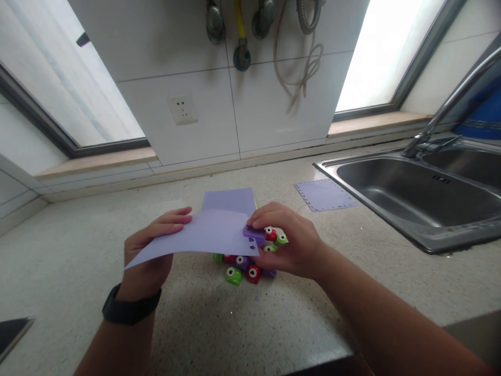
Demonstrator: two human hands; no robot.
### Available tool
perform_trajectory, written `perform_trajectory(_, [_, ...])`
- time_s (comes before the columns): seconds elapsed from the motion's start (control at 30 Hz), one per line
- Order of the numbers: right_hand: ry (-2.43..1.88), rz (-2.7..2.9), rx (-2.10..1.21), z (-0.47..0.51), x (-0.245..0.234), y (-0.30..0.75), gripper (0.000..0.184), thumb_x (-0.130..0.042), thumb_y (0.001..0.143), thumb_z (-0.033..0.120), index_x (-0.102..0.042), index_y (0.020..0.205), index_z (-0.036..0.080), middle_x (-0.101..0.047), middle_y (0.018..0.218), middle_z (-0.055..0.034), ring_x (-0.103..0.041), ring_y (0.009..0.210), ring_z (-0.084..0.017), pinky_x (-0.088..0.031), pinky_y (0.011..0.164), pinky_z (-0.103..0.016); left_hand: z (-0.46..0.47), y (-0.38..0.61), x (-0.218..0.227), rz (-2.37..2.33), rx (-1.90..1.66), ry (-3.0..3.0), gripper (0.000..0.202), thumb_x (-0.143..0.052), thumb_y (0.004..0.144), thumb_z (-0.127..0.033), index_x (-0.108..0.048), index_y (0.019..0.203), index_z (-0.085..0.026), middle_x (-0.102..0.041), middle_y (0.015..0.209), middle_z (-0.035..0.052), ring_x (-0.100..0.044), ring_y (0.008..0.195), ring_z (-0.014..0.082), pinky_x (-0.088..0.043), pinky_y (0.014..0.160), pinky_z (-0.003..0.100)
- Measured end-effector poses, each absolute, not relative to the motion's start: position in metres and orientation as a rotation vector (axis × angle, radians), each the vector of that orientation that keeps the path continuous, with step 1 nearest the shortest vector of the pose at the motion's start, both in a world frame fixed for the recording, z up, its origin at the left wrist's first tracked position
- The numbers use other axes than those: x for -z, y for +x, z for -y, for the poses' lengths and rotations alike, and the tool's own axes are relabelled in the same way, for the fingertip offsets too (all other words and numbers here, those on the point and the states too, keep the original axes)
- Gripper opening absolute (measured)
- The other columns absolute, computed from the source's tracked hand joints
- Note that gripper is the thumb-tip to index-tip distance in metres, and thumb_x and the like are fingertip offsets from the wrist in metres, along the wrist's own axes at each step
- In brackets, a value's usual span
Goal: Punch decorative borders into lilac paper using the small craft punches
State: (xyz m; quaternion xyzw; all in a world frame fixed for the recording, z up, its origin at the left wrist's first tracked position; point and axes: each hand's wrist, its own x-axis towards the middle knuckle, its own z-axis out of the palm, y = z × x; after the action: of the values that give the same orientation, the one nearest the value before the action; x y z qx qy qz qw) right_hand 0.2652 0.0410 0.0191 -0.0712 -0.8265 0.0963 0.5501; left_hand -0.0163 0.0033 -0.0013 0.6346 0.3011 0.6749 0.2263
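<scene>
My left hand (156, 240) grips a sheet of purple paper (207, 233) by its left side, with fingers on top and the thumb hidden beneath. At the sheet's right edge, my right hand (287, 237) is closed on a purple craft punch (254, 233), which sits over the paper's edge. Punched shapes show near the sheet's right corner. Under and beside the sheet lie several small punches, among them a green punch (234, 275) and a red punch (253, 273). A stack of purple paper (229, 198) rests behind the held sheet.
To the right lies another purple sheet (324, 195) with punched holes along its edges. The steel sink (376, 209) with its faucet (450, 99) is beyond it. A dark flat object (13, 334) is at the lower left of the speckled counter (188, 324).
</scene>
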Motion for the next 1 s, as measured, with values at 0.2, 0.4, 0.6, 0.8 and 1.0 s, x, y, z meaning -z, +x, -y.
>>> perform_trajectory(0.2, [-0.208,1.966,-0.103,-0.046,-0.017,0.264,0.028,-0.068,0.086,0.008,-0.056,0.109,0.02,-0.069,0.105,-0.0082,-0.068,0.099,-0.02,-0.061,0.082,-0.036,-0.009,-0.022,0.009,-0.878,-1.873,1.678,0.027,-0.087,0.075,-0.044,-0.083,0.095,-0.027,-0.079,0.104,0.0091,-0.068,0.117,0.033,-0.054,0.105,0.052])
perform_trajectory(0.4, [-0.21,1.963,-0.036,-0.054,-0.012,0.264,0.025,-0.07,0.087,0.008,-0.058,0.106,0.019,-0.069,0.107,-0.0094,-0.067,0.1,-0.02,-0.061,0.084,-0.039,-0.014,-0.027,0.015,-0.866,-1.869,1.597,0.028,-0.088,0.074,-0.041,-0.083,0.098,-0.027,-0.079,0.105,0.0087,-0.069,0.118,0.0317,-0.054,0.106,0.049])
perform_trajectory(0.6, [-0.208,1.975,0.013,-0.058,-0.009,0.265,0.026,-0.071,0.087,0.007,-0.058,0.107,0.018,-0.068,0.108,-0.0102,-0.066,0.098,-0.02,-0.06,0.085,-0.039,-0.02,-0.027,0.02,-0.899,-1.857,1.457,0.017,-0.086,0.077,-0.027,-0.082,0.093,-0.03,-0.08,0.103,0.0039,-0.071,0.113,0.0246,-0.054,0.104,0.039])
perform_trajectory(0.8, [-0.213,1.967,0.039,-0.06,-0.008,0.266,0.03,-0.072,0.086,0.006,-0.058,0.107,0.02,-0.068,0.109,-0.0091,-0.066,0.097,-0.02,-0.059,0.084,-0.039,-0.026,-0.024,0.024,-0.993,-1.879,1.225,0.011,-0.087,0.075,-0.026,-0.082,0.084,-0.024,-0.081,0.093,0.0039,-0.075,0.098,0.0208,-0.054,0.104,0.04])
perform_trajectory(1.0, [-0.293,1.926,-0.146,-0.06,-0.005,0.265,0.035,-0.08,0.08,0.017,-0.058,0.108,0.018,-0.07,0.101,-0.0074,-0.068,0.091,-0.019,-0.058,0.08,-0.035,-0.03,-0.024,0.027,-1.033,-1.941,1.016,0.025,-0.094,0.064,-0.024,-0.08,0.085,-0.023,-0.079,0.088,0.0003,-0.072,0.083,0.0136,-0.056,0.09,0.03])
